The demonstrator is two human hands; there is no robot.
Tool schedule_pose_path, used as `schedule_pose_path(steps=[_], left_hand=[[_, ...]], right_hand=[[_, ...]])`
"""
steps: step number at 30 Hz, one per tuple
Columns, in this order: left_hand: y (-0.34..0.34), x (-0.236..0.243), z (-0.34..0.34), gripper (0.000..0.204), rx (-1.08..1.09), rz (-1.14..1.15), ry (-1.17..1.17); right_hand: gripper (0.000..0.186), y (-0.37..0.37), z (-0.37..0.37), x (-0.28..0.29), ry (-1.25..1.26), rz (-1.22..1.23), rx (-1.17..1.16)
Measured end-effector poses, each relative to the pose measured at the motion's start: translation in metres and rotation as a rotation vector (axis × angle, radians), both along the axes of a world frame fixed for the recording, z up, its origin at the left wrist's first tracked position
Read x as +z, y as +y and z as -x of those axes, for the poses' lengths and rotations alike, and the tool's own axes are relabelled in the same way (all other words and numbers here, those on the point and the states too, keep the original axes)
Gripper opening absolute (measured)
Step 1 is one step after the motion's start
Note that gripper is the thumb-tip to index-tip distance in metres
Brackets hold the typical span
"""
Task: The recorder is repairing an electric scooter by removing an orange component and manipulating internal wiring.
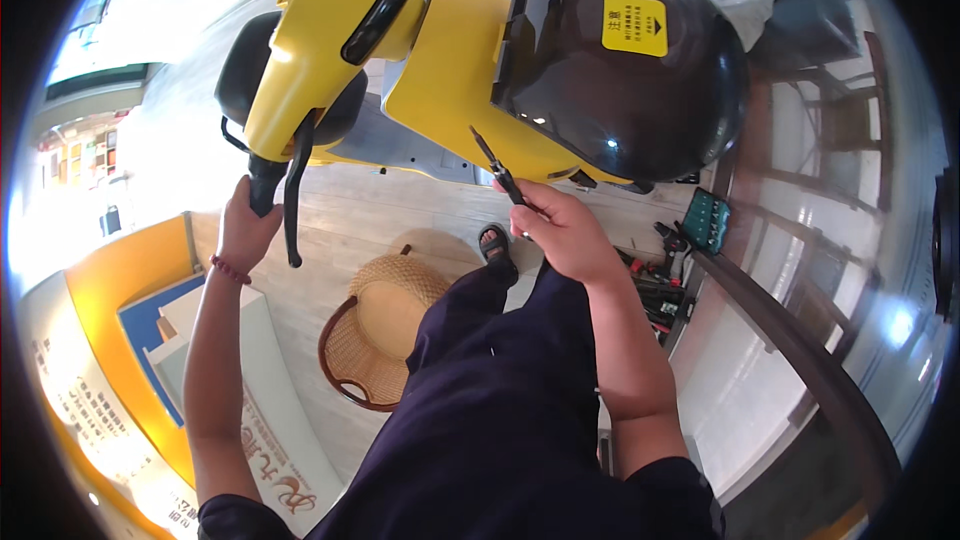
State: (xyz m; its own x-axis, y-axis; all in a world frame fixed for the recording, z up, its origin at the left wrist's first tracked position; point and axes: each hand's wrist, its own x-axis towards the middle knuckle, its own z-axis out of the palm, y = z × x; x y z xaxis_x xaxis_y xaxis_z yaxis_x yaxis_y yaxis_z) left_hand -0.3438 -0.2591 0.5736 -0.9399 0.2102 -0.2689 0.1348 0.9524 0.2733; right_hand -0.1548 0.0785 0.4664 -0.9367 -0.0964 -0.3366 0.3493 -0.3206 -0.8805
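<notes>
A yellow scooter (pixel 440 70) stands in front of me, its front end to the left. My left hand (pixel 248 225) is closed around the black handlebar grip (pixel 265 183). The curved black brake lever (pixel 297 190) hangs beside that grip, apart from my fingers. In my right hand (pixel 562 228) is a screwdriver (pixel 500 170) with a dark handle, its thin shaft pointing up and left in front of the scooter's yellow side. My fingers hide the rear of the handle. A glossy dark rounded box (pixel 620 80) with a yellow sticker sits at the scooter's rear.
A wicker chair (pixel 385 315) stands on the wooden floor (pixel 330 210) below my left arm. At left are pale cartons (pixel 250 370) and a yellow panel (pixel 120 310). Tools (pixel 655 290) and a green bit case (pixel 707 220) lie right, near a dark rail (pixel 800 370).
</notes>
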Motion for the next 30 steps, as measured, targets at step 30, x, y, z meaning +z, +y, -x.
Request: schedule_pose_path(steps=[30], left_hand=[[-0.030,0.009,0.024,0.018,-0.058,-0.281,-0.177]], right_hand=[[0.020,-0.113,0.074,-0.048,0.335,0.412,-0.686]])
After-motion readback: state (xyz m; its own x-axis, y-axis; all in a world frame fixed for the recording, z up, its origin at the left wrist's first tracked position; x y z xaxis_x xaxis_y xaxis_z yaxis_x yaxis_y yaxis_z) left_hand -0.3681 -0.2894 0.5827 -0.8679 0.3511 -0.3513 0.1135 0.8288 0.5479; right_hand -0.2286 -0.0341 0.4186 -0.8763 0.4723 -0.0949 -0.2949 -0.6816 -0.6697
